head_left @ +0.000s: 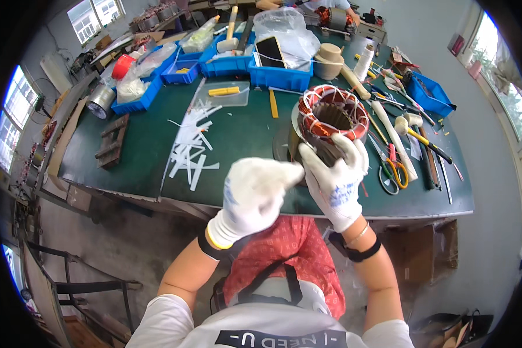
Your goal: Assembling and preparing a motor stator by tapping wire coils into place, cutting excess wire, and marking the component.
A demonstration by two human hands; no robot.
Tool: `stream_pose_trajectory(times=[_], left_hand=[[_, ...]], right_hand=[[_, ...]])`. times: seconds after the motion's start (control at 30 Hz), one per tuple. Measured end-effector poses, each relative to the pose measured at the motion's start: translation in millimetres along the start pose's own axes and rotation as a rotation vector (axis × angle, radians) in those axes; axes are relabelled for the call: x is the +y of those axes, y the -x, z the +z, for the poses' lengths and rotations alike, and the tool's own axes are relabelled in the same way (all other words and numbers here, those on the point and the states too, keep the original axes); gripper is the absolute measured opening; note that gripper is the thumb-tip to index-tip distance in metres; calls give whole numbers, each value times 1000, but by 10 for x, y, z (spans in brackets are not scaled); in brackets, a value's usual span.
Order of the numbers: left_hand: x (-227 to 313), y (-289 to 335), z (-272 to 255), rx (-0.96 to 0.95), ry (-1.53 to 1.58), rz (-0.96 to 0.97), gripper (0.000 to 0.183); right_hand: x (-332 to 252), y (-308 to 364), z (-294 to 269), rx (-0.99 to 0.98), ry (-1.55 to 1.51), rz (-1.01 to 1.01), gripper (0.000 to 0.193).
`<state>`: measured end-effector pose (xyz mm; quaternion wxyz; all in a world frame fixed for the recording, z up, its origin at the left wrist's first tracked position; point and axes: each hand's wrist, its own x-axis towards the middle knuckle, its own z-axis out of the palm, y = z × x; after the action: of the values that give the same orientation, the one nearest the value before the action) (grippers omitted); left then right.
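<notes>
A motor stator (334, 116) with copper-red windings, laced with white cord, stands on the green bench before me. My right hand (337, 182), in a white glove with blue print, lies against its near side, fingers bent around the lower body and rim. Just left of it, my left hand (254, 194), also gloved, is closed in a pinch with the fingertips pointing at the stator. Whatever that pinch holds is too small or hidden to make out. A round metal-looking piece (282, 146) shows partly behind the stator's left side.
White paper strips (192, 145) lie scattered left of centre. Blue bins (281, 78) line the back. Scissors (395, 171), a mallet (423, 139), pliers (388, 100) and a thread cone (363, 62) crowd the right side. A wooden block (112, 142) sits far left; the bench's front edge (388, 217) is close to me.
</notes>
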<state>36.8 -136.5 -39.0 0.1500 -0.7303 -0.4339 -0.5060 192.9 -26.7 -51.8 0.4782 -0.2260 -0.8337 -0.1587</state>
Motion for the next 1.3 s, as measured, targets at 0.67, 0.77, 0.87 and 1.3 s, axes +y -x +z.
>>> stream_pose_trajectory(times=[0.67,0.77,0.87,1.3], left_hand=[[315,-399,611,75,1169,-1273,21],[188,-309,762,98,1325,-1408,24],[157,-262,802,63,1426,-1455,26],[216,-266,1063,354,1896,-1423,17]], right_hand=[[230,209,-186,59,-788,834,17],[267,145,-254,36,-907,907,20],[261,122,-257,38,-933,909,17],[199,237,-235,40,-603,662,18]])
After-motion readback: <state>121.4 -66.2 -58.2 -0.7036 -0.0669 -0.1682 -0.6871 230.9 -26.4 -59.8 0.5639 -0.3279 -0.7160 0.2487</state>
